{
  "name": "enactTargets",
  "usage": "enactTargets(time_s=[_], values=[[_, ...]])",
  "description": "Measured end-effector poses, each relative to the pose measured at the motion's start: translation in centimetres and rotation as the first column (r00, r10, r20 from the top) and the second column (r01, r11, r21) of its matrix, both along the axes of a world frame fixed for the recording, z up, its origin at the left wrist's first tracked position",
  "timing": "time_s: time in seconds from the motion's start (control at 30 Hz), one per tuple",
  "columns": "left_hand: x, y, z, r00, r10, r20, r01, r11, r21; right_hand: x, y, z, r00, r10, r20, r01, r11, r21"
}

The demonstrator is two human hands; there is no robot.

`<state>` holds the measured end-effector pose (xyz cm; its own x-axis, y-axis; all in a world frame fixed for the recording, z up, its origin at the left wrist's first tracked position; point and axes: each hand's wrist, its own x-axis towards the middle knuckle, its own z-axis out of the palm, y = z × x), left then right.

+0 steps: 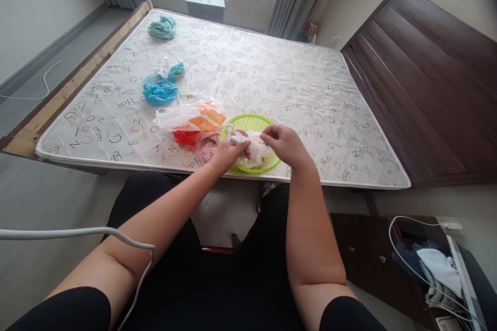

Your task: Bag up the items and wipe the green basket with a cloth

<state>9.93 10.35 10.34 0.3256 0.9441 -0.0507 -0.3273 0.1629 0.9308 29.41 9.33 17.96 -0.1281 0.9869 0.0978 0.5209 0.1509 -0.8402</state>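
Near the front edge of the mattress sits a round lime-green plastic basket [267,165]. Above it, my left hand [235,150] pinches a white plastic bag [256,147], with a loop of the bag standing up by the fingers. On the bag's other side, my right hand [281,142] has thumb and fingertips closed on its edge. Just left of the basket lie a pink cloth [207,146] and a red plastic bag [185,137]. A white and orange plastic bag [194,114] rests behind them.
The bare mattress [310,108] has a printed letter pattern. Blue plastic bags [160,89] and a folded teal cloth [162,27] lie farther left. A dark headboard [427,83] stands at right, above a nightstand [361,243] with clothes. A white cable [77,232] crosses my left arm.
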Motion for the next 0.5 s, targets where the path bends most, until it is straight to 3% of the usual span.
enactTargets(time_s=[0.1, 0.23, 0.4, 0.5], values=[[0.1, 0.2, -0.2, 0.997, 0.057, -0.059, -0.058, 0.998, -0.017, -1.1, -0.5, 0.5, 0.992, 0.104, -0.070, -0.108, 0.992, -0.060], [0.0, 0.5, -0.9, 0.995, 0.011, -0.098, -0.020, 0.996, -0.092, -2.4, -0.8, 0.3, 0.969, 0.236, -0.078, -0.243, 0.964, -0.106], [0.3, 0.3, -1.2, 0.999, -0.048, -0.024, 0.045, 0.992, -0.121, -2.7, -0.1, -0.9, 0.966, 0.244, 0.081, -0.237, 0.968, -0.084], [0.3, 0.2, -0.8, 0.995, -0.100, 0.016, 0.101, 0.984, -0.149, -2.7, 0.3, -1.7, 0.958, 0.191, 0.216, -0.198, 0.980, 0.013]])
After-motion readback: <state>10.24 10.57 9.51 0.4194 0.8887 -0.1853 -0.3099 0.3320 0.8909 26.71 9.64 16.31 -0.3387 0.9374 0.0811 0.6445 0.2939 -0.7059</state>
